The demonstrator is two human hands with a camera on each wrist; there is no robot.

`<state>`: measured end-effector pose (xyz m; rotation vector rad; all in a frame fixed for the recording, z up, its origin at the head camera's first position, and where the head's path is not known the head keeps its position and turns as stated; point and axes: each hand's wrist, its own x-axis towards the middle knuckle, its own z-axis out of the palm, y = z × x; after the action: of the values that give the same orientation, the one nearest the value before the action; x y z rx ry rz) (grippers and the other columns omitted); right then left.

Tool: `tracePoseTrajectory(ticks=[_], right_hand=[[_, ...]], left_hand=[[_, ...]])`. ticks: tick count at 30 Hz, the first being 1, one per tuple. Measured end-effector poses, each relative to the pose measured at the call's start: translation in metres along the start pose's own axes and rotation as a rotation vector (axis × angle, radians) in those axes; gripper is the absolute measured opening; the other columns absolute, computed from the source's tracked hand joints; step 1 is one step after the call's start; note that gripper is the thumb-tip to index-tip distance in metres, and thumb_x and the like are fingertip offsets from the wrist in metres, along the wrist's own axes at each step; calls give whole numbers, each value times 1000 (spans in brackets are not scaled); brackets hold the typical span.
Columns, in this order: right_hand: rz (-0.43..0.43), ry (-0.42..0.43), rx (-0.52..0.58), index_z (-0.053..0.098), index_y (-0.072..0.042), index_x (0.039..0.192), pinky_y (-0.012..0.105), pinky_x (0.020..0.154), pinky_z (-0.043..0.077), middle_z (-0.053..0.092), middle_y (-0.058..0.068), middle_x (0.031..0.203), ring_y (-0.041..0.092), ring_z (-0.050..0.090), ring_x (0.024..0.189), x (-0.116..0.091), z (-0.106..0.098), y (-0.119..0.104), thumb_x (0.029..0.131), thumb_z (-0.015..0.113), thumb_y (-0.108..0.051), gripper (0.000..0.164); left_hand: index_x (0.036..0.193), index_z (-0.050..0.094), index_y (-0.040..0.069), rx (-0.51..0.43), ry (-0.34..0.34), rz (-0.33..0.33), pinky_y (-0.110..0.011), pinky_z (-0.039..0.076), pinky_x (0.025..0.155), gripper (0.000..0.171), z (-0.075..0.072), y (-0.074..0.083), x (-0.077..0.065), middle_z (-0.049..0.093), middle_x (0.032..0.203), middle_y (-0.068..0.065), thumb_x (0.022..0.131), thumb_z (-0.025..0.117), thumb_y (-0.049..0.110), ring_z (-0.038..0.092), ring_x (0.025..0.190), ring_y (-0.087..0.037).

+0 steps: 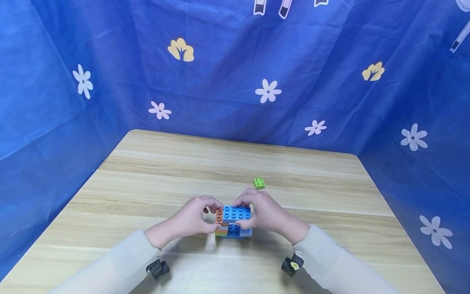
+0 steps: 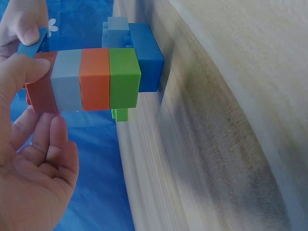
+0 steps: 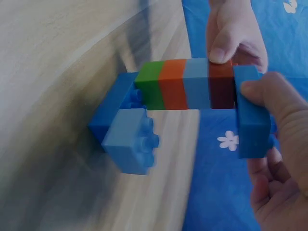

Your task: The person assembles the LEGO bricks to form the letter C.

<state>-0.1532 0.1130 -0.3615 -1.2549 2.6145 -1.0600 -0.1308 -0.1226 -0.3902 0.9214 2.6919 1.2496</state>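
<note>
A column of toy building bricks rises from a long blue base brick point(image 2: 148, 62): green point(image 2: 125, 79), orange point(image 2: 95, 79), light blue point(image 2: 67, 79) and a red-brown top brick point(image 2: 45, 91). My left hand point(image 1: 191, 216) grips that top brick between thumb and fingers. My right hand point(image 1: 266, 212) pinches a long blue brick point(image 1: 237, 214) at the top of the column. It overhangs to the right, over the base; whether it is fully pressed down I cannot tell. On the base's right end sits another light blue brick point(image 3: 126, 142), apart from the column.
A loose lime green brick point(image 1: 258, 183) lies on the wooden table point(image 1: 154, 175) just beyond my right hand. Blue cloth point(image 1: 220, 81) with flower prints hangs behind the table and along both sides. A small black device point(image 1: 158, 269) is at each wrist.
</note>
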Motion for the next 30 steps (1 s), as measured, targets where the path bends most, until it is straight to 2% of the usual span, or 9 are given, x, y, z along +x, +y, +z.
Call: tracePoseTrajectory(ticks=[9, 15, 21, 27, 30], right_hand=[[25, 1, 1, 71, -8, 100, 23, 68, 51, 63, -3, 93, 9, 54, 81, 0, 0, 1, 67, 83, -13, 35], [20, 8, 12, 71, -8, 100, 26, 68, 52, 63, -3, 93, 9, 54, 81, -1, 2, 2, 68, 83, -12, 35], [5, 16, 0, 71, -7, 99, 27, 67, 53, 64, -3, 93, 8, 54, 81, -1, 2, 3, 68, 83, -13, 35], [3, 19, -3, 71, -8, 100, 27, 67, 52, 63, -4, 92, 8, 54, 81, -2, 2, 3, 67, 83, -13, 35], [4, 27, -11, 71, -8, 101, 26, 67, 52, 63, -5, 93, 8, 54, 81, -3, 3, 3, 68, 83, -13, 35]], left_hand=[[102, 67, 6, 6, -3, 10, -39, 52, 75, 36, -1, 3, 0, 63, 91, 10, 69, 79, 12, 59, 84, -23], [107, 65, 10, -17, 9, 19, -41, 51, 76, 39, 0, 3, 1, 64, 95, 9, 71, 81, 16, 59, 88, -13], [109, 65, 11, -115, 110, -22, -43, 50, 79, 44, 10, 8, 1, 65, 98, 7, 72, 83, 27, 59, 89, -12], [106, 66, 9, -187, 238, -41, -42, 50, 83, 40, 25, 6, -2, 68, 100, 4, 72, 84, 21, 61, 90, -13], [104, 67, 9, -224, 287, -26, -42, 50, 83, 37, 30, 5, -4, 68, 99, 4, 73, 83, 18, 61, 90, -14]])
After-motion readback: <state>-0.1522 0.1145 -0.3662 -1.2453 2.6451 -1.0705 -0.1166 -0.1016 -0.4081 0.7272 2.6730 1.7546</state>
